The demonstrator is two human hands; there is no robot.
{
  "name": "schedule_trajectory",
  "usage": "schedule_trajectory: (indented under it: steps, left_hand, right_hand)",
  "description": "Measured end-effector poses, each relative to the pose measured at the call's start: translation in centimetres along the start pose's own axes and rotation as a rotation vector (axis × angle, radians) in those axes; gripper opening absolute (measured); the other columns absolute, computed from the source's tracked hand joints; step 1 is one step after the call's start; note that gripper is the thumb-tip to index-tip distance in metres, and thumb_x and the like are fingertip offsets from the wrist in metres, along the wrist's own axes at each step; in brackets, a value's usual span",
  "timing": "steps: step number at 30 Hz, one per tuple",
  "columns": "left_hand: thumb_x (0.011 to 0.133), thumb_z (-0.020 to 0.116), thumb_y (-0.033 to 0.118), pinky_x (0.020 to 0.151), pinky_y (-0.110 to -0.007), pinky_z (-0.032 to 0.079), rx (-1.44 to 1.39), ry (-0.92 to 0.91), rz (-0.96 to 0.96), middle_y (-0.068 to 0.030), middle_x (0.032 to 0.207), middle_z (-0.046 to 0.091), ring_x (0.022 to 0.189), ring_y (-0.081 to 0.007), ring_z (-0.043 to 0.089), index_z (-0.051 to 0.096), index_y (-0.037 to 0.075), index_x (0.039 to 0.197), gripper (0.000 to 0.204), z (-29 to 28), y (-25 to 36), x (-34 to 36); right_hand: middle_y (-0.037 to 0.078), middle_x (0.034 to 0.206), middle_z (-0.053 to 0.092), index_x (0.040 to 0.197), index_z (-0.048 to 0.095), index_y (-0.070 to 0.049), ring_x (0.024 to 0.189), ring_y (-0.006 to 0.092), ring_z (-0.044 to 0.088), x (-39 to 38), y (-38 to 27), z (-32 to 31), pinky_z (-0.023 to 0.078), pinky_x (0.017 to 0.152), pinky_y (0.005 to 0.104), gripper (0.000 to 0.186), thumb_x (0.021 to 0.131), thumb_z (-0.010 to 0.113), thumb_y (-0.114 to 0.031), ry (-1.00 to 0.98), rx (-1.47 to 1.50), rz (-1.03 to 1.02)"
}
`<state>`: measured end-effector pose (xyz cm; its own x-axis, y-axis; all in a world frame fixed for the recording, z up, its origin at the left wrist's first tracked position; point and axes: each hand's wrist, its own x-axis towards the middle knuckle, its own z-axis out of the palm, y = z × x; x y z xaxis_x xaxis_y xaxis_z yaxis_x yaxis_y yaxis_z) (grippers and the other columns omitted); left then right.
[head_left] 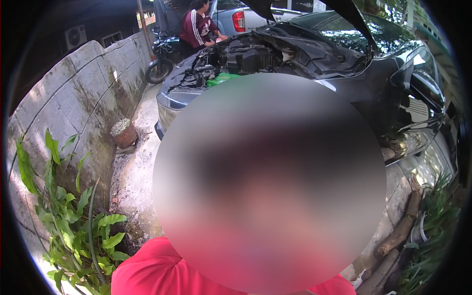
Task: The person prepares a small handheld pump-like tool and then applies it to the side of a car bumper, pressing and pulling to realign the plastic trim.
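Observation:
Neither of my hands can be made out; a large blurred patch covers the middle of the head view and hides whatever lies behind it. Red cloth (147,270) bulges out at the lower edge, left of centre, and a smaller bit shows at the lower right. Beyond the blur stands a dark car (364,86) with its hood (351,19) raised. Its engine bay (246,56) lies exposed, and a bright green object (221,79) sits at the front of it, partly hidden by the blur.
Across the engine bay is another person (195,27) in a maroon jacket, near a motorcycle (160,61) and a silver vehicle (246,17). A block wall (73,93) runs along the left, with a rusty concrete-filled can (124,133) and leafy plants (73,216). Logs (400,231) lie at right.

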<state>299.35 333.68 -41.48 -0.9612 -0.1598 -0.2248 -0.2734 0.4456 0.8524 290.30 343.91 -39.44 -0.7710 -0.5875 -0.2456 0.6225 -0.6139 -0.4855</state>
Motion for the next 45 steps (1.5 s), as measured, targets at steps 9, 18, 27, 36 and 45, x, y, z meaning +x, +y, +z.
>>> schedule_trajectory:
  steps: [9, 18, 27, 36, 45]
  left_hand:
    - [0.095, 0.059, -0.002, 0.091, -0.027, 0.048, -0.191, 0.021, 0.119, -0.0057, 0.116, 0.06, 0.108, -0.0113, 0.059, 0.029, 0.005, 0.156, 0.068, -0.4, -2.4, -0.3]
    - [0.1, 0.055, 0.006, 0.063, -0.021, 0.041, -0.318, -0.034, -0.05, 0.0038, 0.083, 0.055, 0.068, -0.004, 0.046, 0.062, -0.001, 0.128, 0.029, -5.4, 1.7, -5.2]
    - [0.091, 0.067, 0.013, 0.069, -0.035, 0.052, 0.422, 0.455, 0.449, -0.0131, 0.082, 0.063, 0.069, -0.0263, 0.061, 0.052, 0.016, 0.148, 0.059, -8.5, 6.3, -5.2]
    - [0.088, 0.071, 0.019, 0.067, -0.047, 0.053, 0.53, 0.362, 0.397, -0.0131, 0.071, 0.066, 0.072, -0.0373, 0.068, 0.049, 0.018, 0.142, 0.058, -8.7, 5.6, -4.2]
    - [0.085, 0.074, 0.022, 0.059, -0.043, 0.049, 0.47, 0.148, 0.327, -0.0112, 0.062, 0.06, 0.063, -0.0346, 0.065, 0.056, 0.015, 0.126, 0.046, -11.6, 7.6, -3.5]
  right_hand:
    - [0.003, 0.071, 0.059, 0.109, 0.058, -0.009, 0.065, 0.0151, 0.061, -0.3, -0.2, -0.6, 0.051, 0.06, 0.0289, 0.013, 0.098, 0.065, -0.012, -0.224, -0.154, 0.104]
    - [0.0, 0.077, 0.059, 0.106, 0.059, -0.007, 0.061, 0.0108, 0.061, -0.7, -0.5, -0.3, 0.051, 0.058, 0.0266, 0.011, 0.097, 0.065, -0.011, -0.231, -0.24, 0.053]
    - [0.002, 0.078, 0.059, 0.103, 0.055, -0.007, 0.06, 0.0131, 0.061, -0.4, -0.1, 0.4, 0.054, 0.059, 0.0312, 0.014, 0.096, 0.067, -0.01, -0.255, -0.25, 0.052]
    - [0.003, 0.069, 0.057, 0.094, 0.051, -0.011, 0.06, 0.0128, 0.06, -2.2, 0.3, 0.7, 0.052, 0.06, 0.029, 0.016, 0.097, 0.066, -0.014, -0.26, -0.35, 0.016]
    - [0.002, 0.067, 0.055, 0.09, 0.048, -0.013, 0.059, 0.0132, 0.058, -3.0, 0.9, 0.8, 0.05, 0.062, 0.0298, 0.02, 0.098, 0.066, -0.013, -0.252, -0.329, -0.001]
